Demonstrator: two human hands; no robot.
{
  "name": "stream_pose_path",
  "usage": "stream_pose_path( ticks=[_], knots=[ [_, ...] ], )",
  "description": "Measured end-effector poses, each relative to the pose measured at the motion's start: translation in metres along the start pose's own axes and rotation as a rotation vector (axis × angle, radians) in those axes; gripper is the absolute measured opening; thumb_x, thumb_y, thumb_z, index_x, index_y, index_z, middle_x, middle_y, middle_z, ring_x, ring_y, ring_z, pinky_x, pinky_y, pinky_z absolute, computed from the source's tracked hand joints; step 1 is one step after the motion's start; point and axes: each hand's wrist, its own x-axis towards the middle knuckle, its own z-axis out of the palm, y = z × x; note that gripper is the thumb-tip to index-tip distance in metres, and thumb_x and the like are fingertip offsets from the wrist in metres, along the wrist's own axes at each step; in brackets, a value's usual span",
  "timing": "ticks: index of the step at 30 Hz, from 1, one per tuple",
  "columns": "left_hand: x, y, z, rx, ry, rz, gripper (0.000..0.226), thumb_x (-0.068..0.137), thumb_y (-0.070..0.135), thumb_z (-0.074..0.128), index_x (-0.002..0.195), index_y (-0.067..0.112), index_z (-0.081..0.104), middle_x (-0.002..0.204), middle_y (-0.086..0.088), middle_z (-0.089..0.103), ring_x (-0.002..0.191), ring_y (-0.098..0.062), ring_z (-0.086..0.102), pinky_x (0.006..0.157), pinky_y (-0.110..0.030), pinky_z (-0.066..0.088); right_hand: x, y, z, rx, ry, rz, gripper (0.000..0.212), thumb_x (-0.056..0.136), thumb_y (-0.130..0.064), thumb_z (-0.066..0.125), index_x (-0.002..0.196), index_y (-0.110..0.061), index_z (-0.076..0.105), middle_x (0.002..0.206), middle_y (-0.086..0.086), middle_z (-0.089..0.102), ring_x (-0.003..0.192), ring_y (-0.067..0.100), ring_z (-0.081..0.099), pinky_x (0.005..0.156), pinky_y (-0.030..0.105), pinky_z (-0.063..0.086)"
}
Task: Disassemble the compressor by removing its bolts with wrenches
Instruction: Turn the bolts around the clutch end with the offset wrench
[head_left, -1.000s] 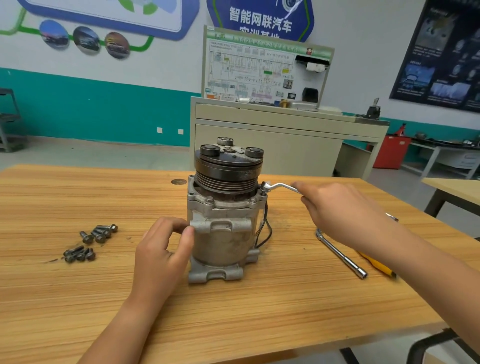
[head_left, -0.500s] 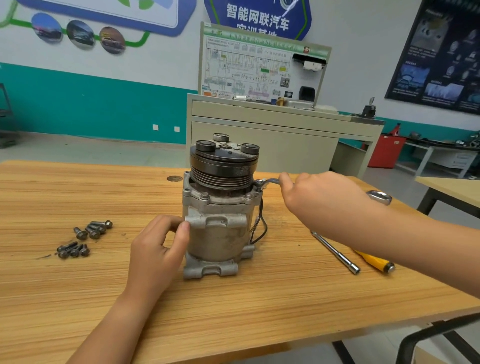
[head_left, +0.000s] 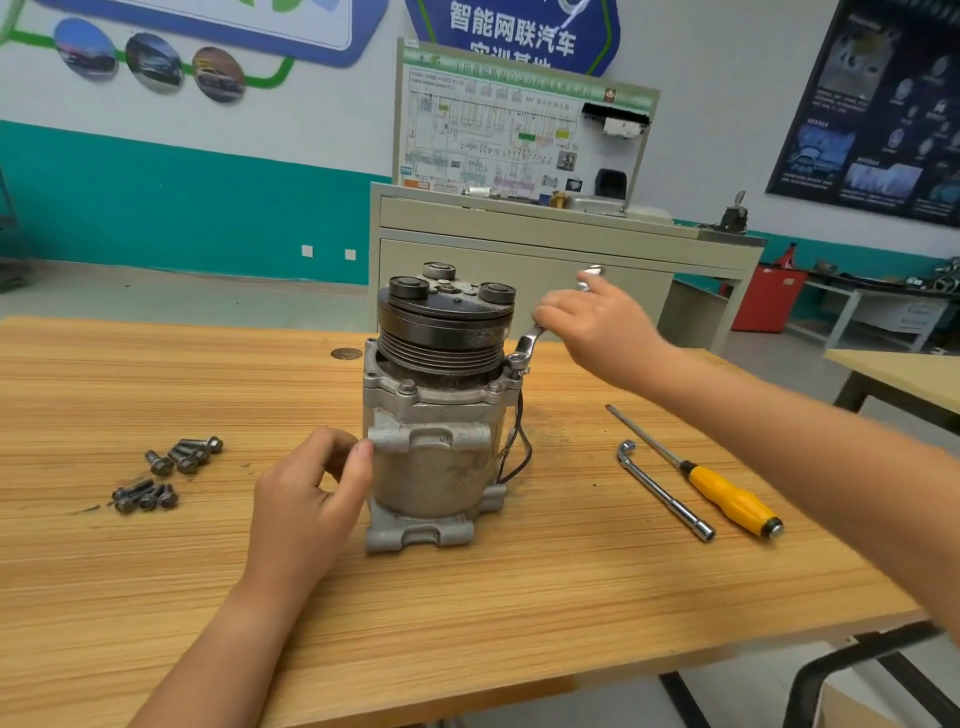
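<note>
A grey metal compressor (head_left: 434, 457) with a black grooved pulley (head_left: 444, 332) on top stands upright in the middle of the wooden table (head_left: 467, 613). My left hand (head_left: 306, 499) grips its left side, thumb on the housing. My right hand (head_left: 597, 325) holds a silver wrench (head_left: 529, 344) whose ring end sits on a bolt (head_left: 517, 364) at the upper right flange. The wrench's far end (head_left: 589, 273) pokes out beyond my fingers. Another bolt head (head_left: 408, 387) shows on the front of the flange.
Several loose bolts (head_left: 166, 470) lie in two small groups on the table's left. An L-shaped socket wrench (head_left: 662, 491) and a yellow-handled screwdriver (head_left: 727, 499) lie to the right. A grey cabinet (head_left: 545, 265) with a wiring board stands behind the table.
My right hand has swung the wrench handle from pointing right to pointing away toward the back, turning about the bolt. My left hand kept its grip on the compressor.
</note>
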Motion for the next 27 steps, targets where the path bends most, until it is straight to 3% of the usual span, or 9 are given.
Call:
stream_pose_path(
  ticks=[4, 6, 8, 10, 12, 14, 16, 22, 27],
  knots=[
    [-0.001, -0.001, -0.001, 0.012, 0.002, 0.011, 0.018, 0.085, 0.039, 0.043, 0.068, 0.033, 0.047, 0.065, 0.005, 0.057, 0.065, 0.001, 0.053, 0.058, -0.009, 0.036, 0.007, -0.03, 0.027, 0.203, 0.12, 0.159, 0.024, 0.066, 0.02, 0.058, 0.083, 0.006, 0.068, 0.077, 0.018, 0.07, 0.066, 0.03, 0.068, 0.08, 0.055, 0.048],
    [-0.001, -0.001, -0.001, 0.006, 0.006, 0.002, 0.016, 0.084, 0.038, 0.043, 0.07, 0.034, 0.047, 0.056, 0.009, 0.055, 0.064, 0.001, 0.054, 0.057, -0.01, 0.036, 0.007, -0.036, 0.028, 0.259, 0.112, 0.245, 0.026, 0.068, 0.016, 0.057, 0.089, 0.007, 0.068, 0.073, 0.019, 0.069, 0.061, 0.033, 0.066, 0.072, 0.052, 0.052],
    [-0.001, -0.001, -0.001, -0.007, 0.001, -0.006, 0.014, 0.084, 0.038, 0.042, 0.071, 0.036, 0.047, 0.058, 0.009, 0.056, 0.063, 0.003, 0.054, 0.057, -0.008, 0.037, -0.001, -0.034, 0.022, 0.289, 0.097, 0.35, 0.023, 0.081, 0.006, 0.058, 0.103, 0.004, 0.065, 0.074, 0.019, 0.068, 0.062, 0.034, 0.064, 0.06, 0.042, 0.053],
    [-0.001, -0.001, -0.001, -0.017, -0.002, -0.009, 0.013, 0.084, 0.039, 0.042, 0.072, 0.036, 0.047, 0.071, 0.012, 0.061, 0.064, 0.004, 0.054, 0.058, -0.007, 0.037, -0.01, -0.03, 0.006, 0.356, 0.043, 0.498, 0.027, 0.095, -0.01, 0.048, 0.119, -0.001, 0.055, 0.074, 0.013, 0.062, 0.066, 0.03, 0.06, 0.055, 0.034, 0.043],
    [-0.001, -0.001, 0.0, -0.025, -0.005, -0.012, 0.014, 0.084, 0.04, 0.041, 0.073, 0.036, 0.048, 0.074, 0.011, 0.061, 0.065, 0.003, 0.055, 0.058, -0.007, 0.037, -0.019, -0.026, -0.011, 0.382, 0.036, 0.567, 0.027, 0.098, -0.017, 0.041, 0.119, -0.004, 0.051, 0.07, 0.004, 0.052, 0.063, 0.026, 0.053, 0.054, 0.031, 0.036],
    [-0.001, 0.0, 0.0, -0.028, -0.003, -0.013, 0.015, 0.084, 0.039, 0.041, 0.073, 0.034, 0.049, 0.06, 0.005, 0.057, 0.065, 0.001, 0.056, 0.058, -0.007, 0.037, -0.028, -0.027, -0.028, 0.262, -0.05, 0.556, 0.019, 0.098, -0.021, 0.038, 0.102, -0.008, 0.052, 0.064, -0.001, 0.044, 0.057, 0.026, 0.046, 0.053, 0.031, 0.032],
    [-0.001, 0.001, 0.0, -0.025, -0.003, -0.013, 0.019, 0.084, 0.039, 0.04, 0.073, 0.029, 0.051, 0.059, 0.01, 0.056, 0.065, 0.001, 0.055, 0.058, -0.007, 0.037, -0.035, -0.032, -0.044, 0.094, -0.249, 0.53, 0.013, 0.098, -0.021, 0.037, 0.091, -0.013, 0.044, 0.057, -0.004, 0.035, 0.052, 0.023, 0.038, 0.048, 0.03, 0.024],
    [-0.001, 0.002, 0.0, -0.031, -0.011, -0.027, 0.024, 0.084, 0.04, 0.04, 0.073, 0.024, 0.053, 0.063, 0.002, 0.058, 0.064, -0.001, 0.055, 0.056, -0.009, 0.037, -0.034, -0.053, -0.073, -0.032, -0.525, 0.457, 0.008, 0.093, -0.009, 0.04, 0.088, -0.015, 0.04, 0.058, -0.003, 0.031, 0.048, 0.014, 0.028, 0.041, 0.027, 0.016],
    [-0.001, 0.003, 0.0, -0.033, -0.009, -0.026, 0.024, 0.084, 0.039, 0.04, 0.072, 0.023, 0.054, 0.059, 0.01, 0.056, 0.066, -0.004, 0.056, 0.056, -0.011, 0.038, -0.016, -0.066, -0.097, -0.134, -0.693, 0.324, 0.016, 0.089, 0.001, 0.042, 0.087, -0.013, 0.035, 0.059, -0.002, 0.027, 0.049, 0.015, 0.029, 0.041, 0.025, 0.023]
  ],
)
